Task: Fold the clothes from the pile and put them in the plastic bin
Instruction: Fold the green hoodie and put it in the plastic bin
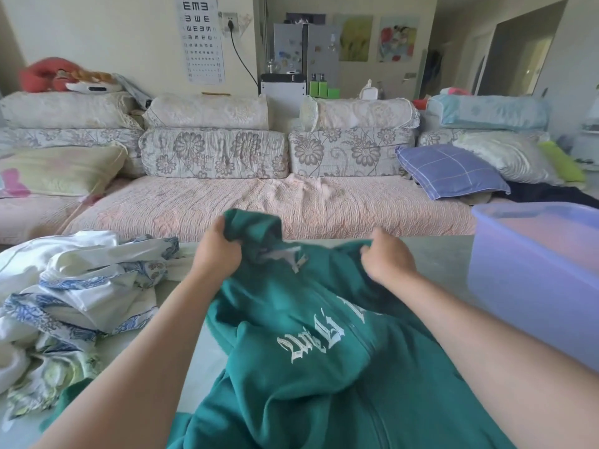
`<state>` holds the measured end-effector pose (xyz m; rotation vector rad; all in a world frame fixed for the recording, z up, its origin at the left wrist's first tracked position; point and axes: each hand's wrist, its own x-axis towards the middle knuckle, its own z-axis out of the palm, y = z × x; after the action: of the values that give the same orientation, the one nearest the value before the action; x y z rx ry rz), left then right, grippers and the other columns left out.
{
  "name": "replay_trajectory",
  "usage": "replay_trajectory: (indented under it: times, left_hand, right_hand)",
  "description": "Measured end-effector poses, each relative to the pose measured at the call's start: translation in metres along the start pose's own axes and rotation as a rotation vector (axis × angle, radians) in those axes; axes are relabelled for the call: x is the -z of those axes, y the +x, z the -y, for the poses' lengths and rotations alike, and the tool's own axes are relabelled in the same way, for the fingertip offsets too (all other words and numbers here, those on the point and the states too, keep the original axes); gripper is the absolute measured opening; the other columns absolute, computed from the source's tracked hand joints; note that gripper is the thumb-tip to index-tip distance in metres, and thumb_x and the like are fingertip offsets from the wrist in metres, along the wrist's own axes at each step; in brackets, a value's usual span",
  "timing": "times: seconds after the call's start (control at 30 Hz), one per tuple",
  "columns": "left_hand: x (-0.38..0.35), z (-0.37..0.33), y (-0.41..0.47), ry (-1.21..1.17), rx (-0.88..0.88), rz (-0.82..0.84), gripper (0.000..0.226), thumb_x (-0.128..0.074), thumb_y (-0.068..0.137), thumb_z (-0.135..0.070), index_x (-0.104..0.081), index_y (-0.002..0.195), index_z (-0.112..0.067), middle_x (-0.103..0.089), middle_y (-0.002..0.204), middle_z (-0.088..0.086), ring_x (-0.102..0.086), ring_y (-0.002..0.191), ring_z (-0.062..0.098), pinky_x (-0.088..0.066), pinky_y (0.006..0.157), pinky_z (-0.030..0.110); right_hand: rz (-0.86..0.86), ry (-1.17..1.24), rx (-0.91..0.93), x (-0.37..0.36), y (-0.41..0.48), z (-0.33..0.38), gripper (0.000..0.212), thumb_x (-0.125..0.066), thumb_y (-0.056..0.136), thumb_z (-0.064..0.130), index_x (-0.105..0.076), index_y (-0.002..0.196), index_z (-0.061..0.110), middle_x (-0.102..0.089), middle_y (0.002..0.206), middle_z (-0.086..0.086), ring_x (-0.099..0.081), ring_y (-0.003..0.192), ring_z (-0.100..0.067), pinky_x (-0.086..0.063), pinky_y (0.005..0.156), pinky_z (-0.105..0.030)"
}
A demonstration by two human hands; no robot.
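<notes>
A teal green zip hoodie (311, 367) with white embroidered lettering lies lengthwise on the table in front of me, its collar end lifted. My left hand (217, 251) grips the bunched hood and left shoulder. My right hand (387, 259) pinches the right shoulder edge. A pile of white and blue-patterned clothes (74, 296) lies on the table at the left. The translucent blue plastic bin (534, 286) stands at the right, and I cannot make out any clothes in it.
The grey table (437, 257) runs up to a long sofa (259, 202) with a pink quilted cover and floral cushions. A blue checked pillow (450, 170) lies on the sofa's right side. A fridge and a doorway are far behind.
</notes>
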<state>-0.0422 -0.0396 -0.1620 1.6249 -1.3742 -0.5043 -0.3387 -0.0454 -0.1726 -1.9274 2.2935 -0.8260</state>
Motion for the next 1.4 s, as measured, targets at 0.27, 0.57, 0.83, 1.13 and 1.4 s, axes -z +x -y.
replay_trajectory:
  times: [0.27,0.57,0.83,1.13,1.4]
  left_hand:
    - [-0.042,0.010,-0.029,0.232,-0.043,0.491,0.088,-0.056,0.092,-0.005,0.000,0.157,-0.019,-0.044,0.141,0.004,-0.049,0.123,0.023,-0.043,0.098,0.032]
    - [-0.044,0.033,-0.047,0.665,0.221,0.588,0.040,-0.057,0.083,-0.038,-0.063,0.108,-0.007,-0.067,0.110,0.011,-0.065,0.100,0.027,-0.051,0.086,0.032]
    - [-0.047,0.031,-0.038,-0.051,0.231,0.430,0.017,-0.047,0.097,-0.024,-0.058,0.101,-0.012,-0.064,0.102,0.013,-0.063,0.093,0.028,-0.054,0.082,0.040]
    - [0.005,0.021,-0.028,-0.127,-0.004,0.367,0.019,-0.062,0.094,-0.031,-0.052,0.102,-0.017,-0.057,0.082,0.004,-0.051,0.061,0.014,-0.043,0.054,0.026]
    - [0.038,0.011,-0.050,-0.345,0.393,0.994,0.017,-0.062,0.091,-0.021,-0.071,0.104,-0.016,-0.073,0.106,0.006,-0.069,0.086,0.022,-0.056,0.069,0.026]
  right_hand:
    - [0.084,-0.036,0.104,-0.003,-0.003,-0.002,0.060,-0.056,0.081,-0.008,-0.045,0.137,0.012,-0.031,0.145,-0.011,-0.052,0.120,-0.030,-0.047,0.085,-0.031]
    - [0.650,-0.193,0.539,-0.081,-0.056,0.053,0.050,-0.050,0.097,0.043,-0.043,0.143,0.026,-0.040,0.153,-0.004,-0.032,0.142,-0.029,-0.033,0.112,-0.047]
    - [0.517,-0.162,0.546,-0.073,-0.055,0.067,0.090,-0.052,0.093,0.014,0.009,0.155,0.036,-0.046,0.141,-0.009,-0.058,0.109,-0.035,-0.050,0.087,-0.047]
    - [0.393,-0.082,0.657,-0.040,-0.032,0.137,0.034,-0.041,0.093,0.013,-0.054,0.119,0.031,-0.062,0.109,-0.009,-0.060,0.099,-0.033,-0.046,0.071,-0.038]
    - [0.027,0.404,0.330,-0.022,-0.027,0.150,0.025,-0.043,0.089,0.004,-0.055,0.105,0.019,-0.064,0.090,-0.003,-0.058,0.081,-0.024,-0.046,0.068,-0.036]
